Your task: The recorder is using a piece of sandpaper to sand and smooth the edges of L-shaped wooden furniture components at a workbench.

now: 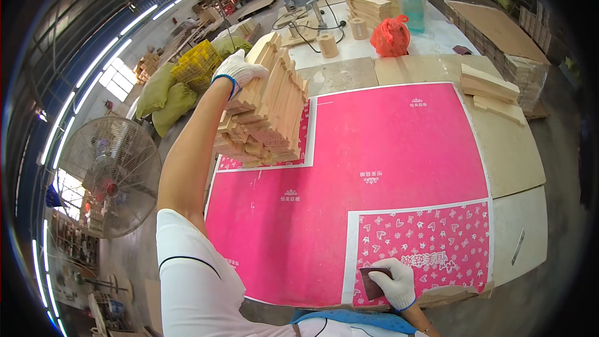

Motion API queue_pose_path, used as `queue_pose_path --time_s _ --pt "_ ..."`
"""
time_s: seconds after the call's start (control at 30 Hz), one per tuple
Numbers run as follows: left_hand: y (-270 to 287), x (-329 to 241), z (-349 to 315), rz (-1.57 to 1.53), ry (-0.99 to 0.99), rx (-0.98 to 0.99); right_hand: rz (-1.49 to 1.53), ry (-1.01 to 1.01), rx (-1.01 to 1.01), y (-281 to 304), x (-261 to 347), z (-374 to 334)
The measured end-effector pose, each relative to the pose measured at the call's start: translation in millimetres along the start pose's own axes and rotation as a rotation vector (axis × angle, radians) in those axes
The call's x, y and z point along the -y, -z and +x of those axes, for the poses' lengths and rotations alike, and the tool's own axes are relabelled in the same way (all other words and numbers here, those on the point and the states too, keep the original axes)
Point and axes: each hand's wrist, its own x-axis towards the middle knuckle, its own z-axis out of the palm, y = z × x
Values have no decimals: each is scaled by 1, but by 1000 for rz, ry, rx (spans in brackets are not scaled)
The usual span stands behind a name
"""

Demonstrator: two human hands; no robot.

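Two gloved hands are working at this station: the left hand, in a white glove, is resting its grip closed over the top of a tall stack of wooden slats, steadying it where it is standing at the far-left edge of the desk; the right hand, also gloved, is clamping its grip on a dark reddish-brown sanding block, pressing it flat on the near edge of the pink patterned sheet covering the desk. Judging progress: the slats are sitting bundled together, none are lying separately under the block, so the sanding of this batch is looking hardly begun, though whether any slat is already smoothed cannot be told. Lying further out: a few loose wooden boards at the right of the sheet, a red plastic bag and a blue-tinted bottle beyond, short wooden cylinders, more stacked timber, a yellow crate, green sacks, and a standing fan at the left.
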Motion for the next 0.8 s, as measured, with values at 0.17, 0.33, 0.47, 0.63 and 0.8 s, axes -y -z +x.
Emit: queue_pose_path --time_s 0.17,0.33,0.47,0.63,0.8 --pt "-11 12 7 106 -33 -15 -7 21 10 0 0 0" --pt "13 0 -27 19 -62 -506 -4 39 12 -5 -1 1" --pt "3 0 -99 -212 -500 -960 12 59 20 -11 0 1" --pt "-154 -26 -228 -122 -907 -306 136 19 -30 2 -5 1" --pt "-211 -25 -302 -404 -470 152 221 54 -83 15 7 -2"
